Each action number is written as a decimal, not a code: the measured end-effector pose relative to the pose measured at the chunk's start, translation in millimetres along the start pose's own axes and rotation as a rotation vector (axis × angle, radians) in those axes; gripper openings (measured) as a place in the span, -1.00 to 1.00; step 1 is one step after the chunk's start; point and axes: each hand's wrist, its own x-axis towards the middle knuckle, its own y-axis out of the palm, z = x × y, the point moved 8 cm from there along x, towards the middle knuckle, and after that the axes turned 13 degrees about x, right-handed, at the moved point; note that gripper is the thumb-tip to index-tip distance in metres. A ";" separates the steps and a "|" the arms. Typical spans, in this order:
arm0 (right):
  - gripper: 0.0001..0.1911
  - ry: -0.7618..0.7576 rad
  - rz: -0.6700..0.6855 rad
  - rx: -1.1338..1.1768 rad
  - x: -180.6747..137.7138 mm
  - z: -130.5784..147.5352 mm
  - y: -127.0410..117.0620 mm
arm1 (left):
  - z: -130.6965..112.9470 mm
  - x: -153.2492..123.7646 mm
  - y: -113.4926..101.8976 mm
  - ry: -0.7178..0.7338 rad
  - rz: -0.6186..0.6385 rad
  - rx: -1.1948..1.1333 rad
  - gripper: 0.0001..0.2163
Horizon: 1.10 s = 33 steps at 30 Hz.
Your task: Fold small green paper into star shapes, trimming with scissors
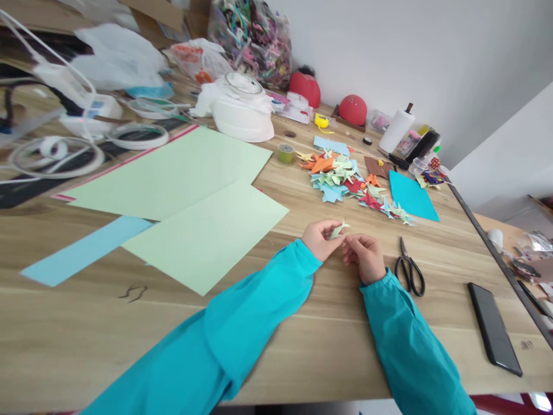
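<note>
My left hand [323,239] pinches a small pale green folded paper crane [337,231], whose pointed tips stick up past the fingers. Close against it, my right hand [366,256] has thumb and forefinger pressed together at the crane's lower end; the fingers hide that part. A pair of black-handled scissors [408,271] lies just right of my right hand. Beyond both hands is a heap of folded paper cranes [334,173] in orange, green, blue and red.
Large pale green sheets [207,236] and a blue paper strip [86,251] lie at left. A turquoise sheet [413,196] rests right of the heap, a phone [495,328] near the right edge. A thread spool [286,153], white bundle [244,112] and cables [56,155] are farther back.
</note>
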 end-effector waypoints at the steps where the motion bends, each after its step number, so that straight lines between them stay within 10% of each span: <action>1: -0.77 -0.007 0.003 -0.007 0.0 0.5 0.5 | 0.5 0.1 -0.2 -0.013 -0.003 -0.015 -0.67; 33: -0.77 -0.054 0.048 -0.038 -1.2 2.9 4.4 | 1.0 0.5 1.1 -0.123 0.015 -0.151 -0.62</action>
